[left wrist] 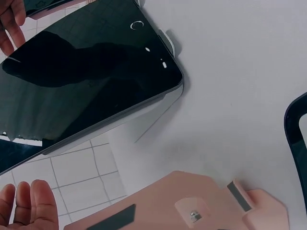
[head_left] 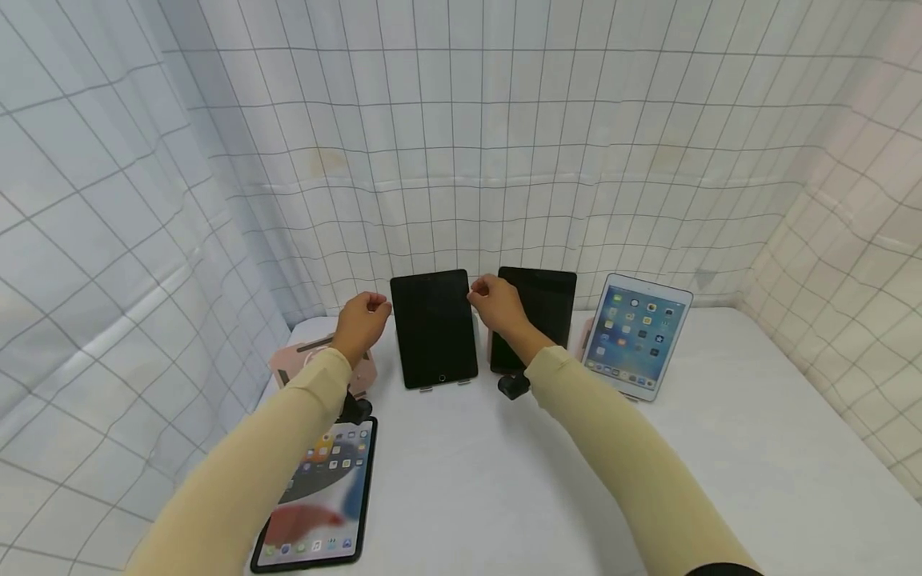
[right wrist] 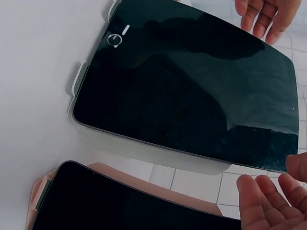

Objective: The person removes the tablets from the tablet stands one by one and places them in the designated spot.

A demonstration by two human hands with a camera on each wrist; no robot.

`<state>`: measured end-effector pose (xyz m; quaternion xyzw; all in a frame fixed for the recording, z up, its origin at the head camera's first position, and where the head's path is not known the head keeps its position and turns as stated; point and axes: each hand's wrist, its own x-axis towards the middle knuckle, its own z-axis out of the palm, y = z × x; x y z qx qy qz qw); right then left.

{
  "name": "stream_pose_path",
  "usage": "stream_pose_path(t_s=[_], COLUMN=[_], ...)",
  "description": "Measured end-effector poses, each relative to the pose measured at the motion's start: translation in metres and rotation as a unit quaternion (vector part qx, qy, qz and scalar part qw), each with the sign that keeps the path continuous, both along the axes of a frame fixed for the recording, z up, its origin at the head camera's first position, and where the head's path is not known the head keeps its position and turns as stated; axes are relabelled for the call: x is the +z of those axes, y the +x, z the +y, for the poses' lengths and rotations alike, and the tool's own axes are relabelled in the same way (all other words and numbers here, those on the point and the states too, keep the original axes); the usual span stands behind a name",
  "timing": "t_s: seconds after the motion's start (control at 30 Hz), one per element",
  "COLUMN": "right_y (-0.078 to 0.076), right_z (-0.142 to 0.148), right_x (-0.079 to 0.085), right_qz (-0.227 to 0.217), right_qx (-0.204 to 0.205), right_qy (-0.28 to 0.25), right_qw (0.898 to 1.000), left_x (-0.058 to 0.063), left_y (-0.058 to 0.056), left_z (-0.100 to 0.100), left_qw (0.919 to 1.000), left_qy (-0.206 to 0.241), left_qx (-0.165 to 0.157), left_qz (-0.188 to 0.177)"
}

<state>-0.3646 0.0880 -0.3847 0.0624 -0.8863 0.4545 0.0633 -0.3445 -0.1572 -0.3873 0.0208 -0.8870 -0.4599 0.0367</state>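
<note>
A black tablet (head_left: 435, 328) with a dark screen and round home button leans upright on a pale stand (right wrist: 158, 155). My left hand (head_left: 362, 324) is beside its upper left edge; in the left wrist view those fingers (left wrist: 29, 206) are loosely bent, with a gap to the tablet. At the upper right edge is my right hand (head_left: 502, 306). The right wrist view shows its thumb right at the tablet's corner and its other fingers (right wrist: 273, 203) spread loosely outside the edge. Neither hand is curled round the tablet.
Right of it, a second dark tablet (head_left: 551, 308) leans on a pink stand, and a white tablet (head_left: 637, 336) with a lit screen stands further right. A bare pink stand (head_left: 366, 374) is at left. A large lit tablet (head_left: 338, 500) lies flat at front left. White grid-patterned curtains (head_left: 461, 160) surround the table.
</note>
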Motion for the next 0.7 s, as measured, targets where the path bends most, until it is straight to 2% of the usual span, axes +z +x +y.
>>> stream_pose_path(t_s=[0.2,0.3,0.7], right_y=[-0.005,-0.006,-0.01], right_z=[-0.004,-0.005,-0.01], right_x=[-0.001,0.0,-0.013], right_qz=[-0.002,0.001,-0.014], right_qx=[-0.011,-0.017,-0.014], right_qy=[-0.008,-0.008,-0.013], right_qw=[1.0,1.0,1.0], left_x=[-0.011,-0.013,-0.011], left_y=[-0.003,-0.005,-0.009], left_z=[0.002,0.002,0.008], left_qw=[0.9983,0.9969,0.9959], left_qy=[0.055,0.072,0.09], left_qx=[0.005,0.015,0.002], left_qz=[0.019,0.028,0.014])
